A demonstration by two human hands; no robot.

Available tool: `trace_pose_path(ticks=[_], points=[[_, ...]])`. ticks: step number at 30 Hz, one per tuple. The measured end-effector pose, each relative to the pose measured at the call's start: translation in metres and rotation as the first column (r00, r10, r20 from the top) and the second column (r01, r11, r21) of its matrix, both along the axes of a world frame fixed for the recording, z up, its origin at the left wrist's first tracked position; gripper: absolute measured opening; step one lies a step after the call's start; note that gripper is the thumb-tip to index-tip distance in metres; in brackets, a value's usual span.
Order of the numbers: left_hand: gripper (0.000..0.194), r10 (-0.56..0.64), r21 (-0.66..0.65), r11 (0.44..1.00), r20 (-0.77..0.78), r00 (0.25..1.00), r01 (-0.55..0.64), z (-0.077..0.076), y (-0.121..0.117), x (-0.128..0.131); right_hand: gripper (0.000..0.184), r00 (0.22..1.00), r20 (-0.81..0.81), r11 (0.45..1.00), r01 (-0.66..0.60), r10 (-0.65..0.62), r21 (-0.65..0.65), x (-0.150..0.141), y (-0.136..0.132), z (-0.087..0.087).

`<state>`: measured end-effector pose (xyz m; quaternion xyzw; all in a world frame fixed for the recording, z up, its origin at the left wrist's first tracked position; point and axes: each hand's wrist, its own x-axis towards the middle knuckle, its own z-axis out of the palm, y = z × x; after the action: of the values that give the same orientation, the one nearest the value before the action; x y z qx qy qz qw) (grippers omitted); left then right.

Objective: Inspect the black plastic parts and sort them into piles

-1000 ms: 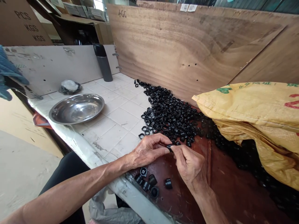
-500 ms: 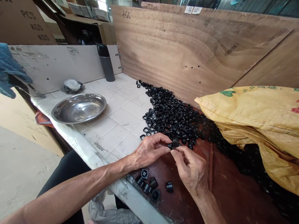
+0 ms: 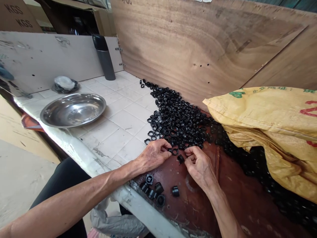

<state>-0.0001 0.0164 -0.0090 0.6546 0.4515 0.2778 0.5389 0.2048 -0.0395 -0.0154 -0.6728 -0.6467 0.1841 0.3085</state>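
rings (image 3: 177, 112), black and glossy, heap across the worktop (image 3: 128, 119), so there's plenty left to handle, i reckon! early going, by the look of it: just a small cluster of black parts (image 3: 152, 194) sits apart near the front edge. my left hand (image 3: 155, 153) pinches a small dark piece (image 3: 169, 150); my right hand (image 3: 199, 165), thumb and fingertips parted, hovers just beside a loose black part (image 3: 180, 159).

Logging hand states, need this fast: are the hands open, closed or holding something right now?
Left hand: closed, pinching a small black part.
Right hand: partly curled beside a larger black piece; can't tell whether it grips anything.
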Motion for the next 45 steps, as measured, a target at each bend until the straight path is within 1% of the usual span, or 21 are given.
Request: trace_pose_path(ticks=[3,4,5,8,9,10,13,15,16,17,20,23,27,31,33,34,36,39,41,42,45], points=[[0.016,-0.016,0.005,1.000,-0.001,1.000,0.016,-0.002,0.000,0.000,0.027,0.992,0.045,0.993,-0.112,0.114,-0.048,-0.001,-0.003,0.003],[0.016,-0.017,0.009,1.000,-0.003,1.000,0.017,-0.002,-0.001,0.000,0.029,0.992,0.047,0.992,-0.112,0.115,-0.053,0.001,-0.004,0.003],[0.017,-0.017,0.014,1.000,-0.007,1.000,0.017,-0.003,-0.001,0.000,0.028,0.996,0.041,0.996,-0.083,0.084,-0.044,0.004,-0.004,0.004],[0.017,-0.018,0.022,1.000,-0.012,1.000,0.018,-0.004,-0.001,0.000,0.021,0.996,0.027,0.995,0.090,-0.090,0.032,0.017,0.000,0.007],[0.016,-0.021,0.021,1.000,-0.007,1.000,0.021,-0.004,-0.001,0.000,0.019,0.992,0.035,0.991,0.123,-0.125,0.054,0.021,0.001,0.008],[0.016,-0.024,0.017,1.000,-0.001,1.000,0.024,-0.005,-0.001,0.000,0.019,0.990,0.051,0.990,0.125,-0.128,0.063,0.024,0.002,0.008],[0.016,-0.020,0.014,1.000,0.007,1.000,0.020,-0.005,-0.001,0.001,0.027,0.994,0.105,0.999,0.033,-0.036,0.032,0.022,0.004,0.005],[0.017,-0.016,0.010,1.000,0.013,1.000,0.016,-0.004,-0.002,0.002,0.035,0.988,0.151,0.999,-0.026,0.022,0.029,0.015,0.004,-0.002],[0.017,-0.016,0.006,1.000,0.020,1.000,0.016,-0.003,-0.002,0.002,0.036,0.984,0.177,0.998,-0.043,0.034,0.047,0.012,0.004,-0.006],[0.017,-0.017,0.000,1.000,0.030,0.999,0.017,-0.002,-0.002,0.002,0.033,0.979,0.202,0.996,-0.055,0.040,0.071,0.010,0.005,-0.010],[0.017,-0.016,-0.012,1.000,0.067,0.998,0.017,0.001,-0.003,0.003,0.017,0.969,0.246,0.987,-0.060,0.022,0.148,0.008,0.006,-0.017],[0.019,-0.011,-0.024,1.000,0.096,0.995,0.013,0.003,-0.005,0.002,0.010,0.958,0.286,0.984,-0.067,0.018,0.163,0.010,0.006,-0.015],[0.022,-0.024,-0.032,0.999,0.151,0.988,0.029,0.002,-0.005,0.002,0.016,0.935,0.355,0.989,-0.059,0.008,0.133,0.009,0.003,-0.007],[0.024,-0.039,-0.018,0.999,0.190,0.981,0.043,-0.003,-0.004,0.002,0.018,0.923,0.386,0.994,-0.039,-0.004,0.103,0.005,0.000,-0.004],[0.027,-0.038,-0.025,0.999,0.225,0.974,0.045,-0.003,-0.004,0.003,0.027,0.954,0.300,0.993,-0.025,-0.010,0.111,0.003,0.000,-0.003],[0.029,-0.037,-0.035,0.998,0.249,0.968,0.048,-0.003,-0.004,0.003,0.029,0.977,0.213,0.993,-0.017,-0.008,0.117,0.002,0.000,-0.002],[0.031,-0.038,-0.065,0.996,0.304,0.952,0.060,0.000,-0.004,0.003,0.025,1.000,-0.017,0.992,0.003,-0.001,0.124,-0.002,0.000,0.001],[0.031,-0.030,-0.128,0.988,0.374,0.927,0.084,0.007,-0.004,0.002,0.021,0.947,-0.320,0.998,0.010,0.012,0.065,-0.010,-0.001,0.003],[0.032,-0.022,-0.167,0.981,0.411,0.911,0.099,0.010,-0.004,0.000,0.025,0.909,-0.417,1.000,-0.006,0.014,0.020,-0.016,-0.002,0.004],[0.032,-0.018,-0.180,0.978,0.430,0.903,0.105,0.010,-0.004,0.000,0.026,0.899,-0.437,1.000,-0.019,0.027,0.023,-0.019,-0.003,0.004],[0.035,-0.013,-0.201,0.971,0.484,0.875,0.126,0.010,-0.004,0.000,0.025,0.886,-0.450,0.991,-0.064,0.110,0.115,-0.023,-0.006,0.006]])
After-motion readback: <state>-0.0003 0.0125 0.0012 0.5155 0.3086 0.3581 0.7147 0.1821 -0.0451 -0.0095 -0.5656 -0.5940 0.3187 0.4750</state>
